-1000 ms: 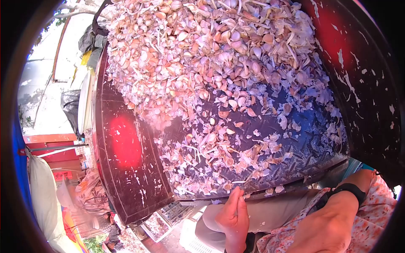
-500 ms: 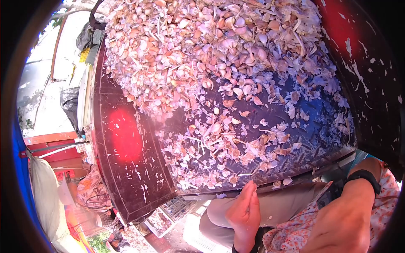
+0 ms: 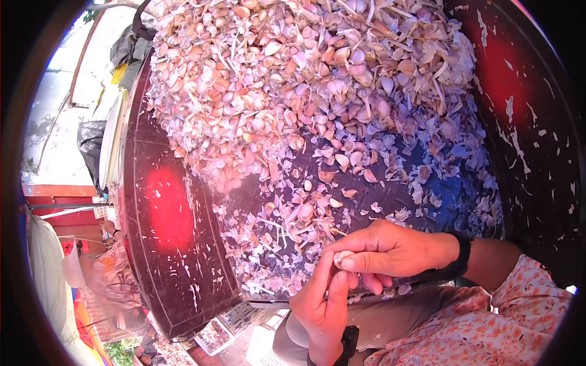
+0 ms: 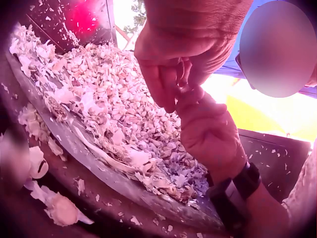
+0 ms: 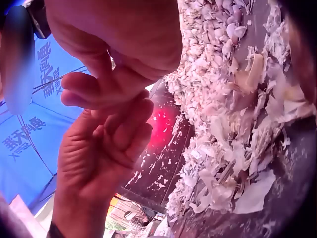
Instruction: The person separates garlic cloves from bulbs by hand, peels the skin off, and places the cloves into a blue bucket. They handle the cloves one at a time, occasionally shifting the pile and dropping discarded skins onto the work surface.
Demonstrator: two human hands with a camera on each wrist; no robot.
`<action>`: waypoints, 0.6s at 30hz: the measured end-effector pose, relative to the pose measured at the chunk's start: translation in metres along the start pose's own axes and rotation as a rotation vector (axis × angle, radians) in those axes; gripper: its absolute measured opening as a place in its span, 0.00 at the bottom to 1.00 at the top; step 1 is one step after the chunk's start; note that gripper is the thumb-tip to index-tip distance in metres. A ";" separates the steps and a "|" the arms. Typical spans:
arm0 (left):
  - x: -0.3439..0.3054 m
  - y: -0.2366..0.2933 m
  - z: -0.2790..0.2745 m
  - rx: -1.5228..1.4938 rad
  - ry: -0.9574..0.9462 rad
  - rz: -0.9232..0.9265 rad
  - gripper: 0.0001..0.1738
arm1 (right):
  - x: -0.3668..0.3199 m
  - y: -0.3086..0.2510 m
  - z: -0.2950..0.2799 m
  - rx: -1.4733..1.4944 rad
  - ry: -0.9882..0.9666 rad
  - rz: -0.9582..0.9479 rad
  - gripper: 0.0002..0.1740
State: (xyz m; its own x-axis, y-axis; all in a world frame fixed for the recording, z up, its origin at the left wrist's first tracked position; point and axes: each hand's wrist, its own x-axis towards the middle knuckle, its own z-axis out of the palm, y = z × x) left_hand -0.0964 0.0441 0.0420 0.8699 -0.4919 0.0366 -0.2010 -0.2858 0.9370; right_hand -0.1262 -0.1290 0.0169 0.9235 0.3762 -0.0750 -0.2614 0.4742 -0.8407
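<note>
My right hand [image 3: 397, 250] and left hand [image 3: 320, 305] meet over the front edge of the dark tray [image 3: 177, 287]. A small whitish piece of garlic [image 3: 343, 259] shows between them, pinched under my right thumb against the fingers. My left thumb and forefinger close in on the same piece from below. Most of it is hidden by fingers. In the left wrist view the fingertips of both hands touch. Behind them, a big heap of loose garlic cloves [image 3: 256, 85] and papery skins fills the back of the tray.
Scattered skins and a few cloves [image 3: 305, 210] lie on the tray's floor before the heap. High dark side walls stand left and right [image 3: 519, 110]. White crates [image 3: 265, 344] sit below at the left. A blue canopy [image 5: 34, 139] shows overhead in the right wrist view.
My right hand has come up from the lower right over the tray edge to meet the left. The left hand has shifted left, its thumb and fingers now apart around the garlic.
</note>
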 end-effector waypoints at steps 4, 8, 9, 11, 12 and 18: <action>0.012 -0.006 0.011 -0.089 -0.024 -0.146 0.21 | 0.005 0.014 -0.021 0.056 -0.045 0.027 0.20; 0.018 -0.008 0.018 -0.075 -0.018 -0.166 0.21 | 0.002 0.018 -0.024 0.068 0.003 -0.024 0.21; 0.018 -0.007 0.020 -0.077 -0.024 -0.168 0.21 | 0.000 0.019 -0.025 0.070 0.009 -0.024 0.21; 0.021 -0.004 0.023 -0.025 -0.018 -0.206 0.20 | -0.001 0.019 -0.026 0.088 0.027 0.000 0.20; 0.022 -0.003 0.025 -0.026 -0.024 -0.206 0.20 | 0.000 0.022 -0.026 0.089 0.032 -0.001 0.20; 0.018 -0.001 0.021 0.147 -0.089 -0.218 0.22 | 0.002 0.028 -0.017 0.090 -0.040 0.012 0.20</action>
State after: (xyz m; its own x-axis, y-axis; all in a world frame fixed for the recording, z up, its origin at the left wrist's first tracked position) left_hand -0.0896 0.0181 0.0345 0.8579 -0.4743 -0.1975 -0.0819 -0.5058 0.8588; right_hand -0.1268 -0.1282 -0.0163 0.9087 0.4128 -0.0621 -0.2984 0.5382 -0.7882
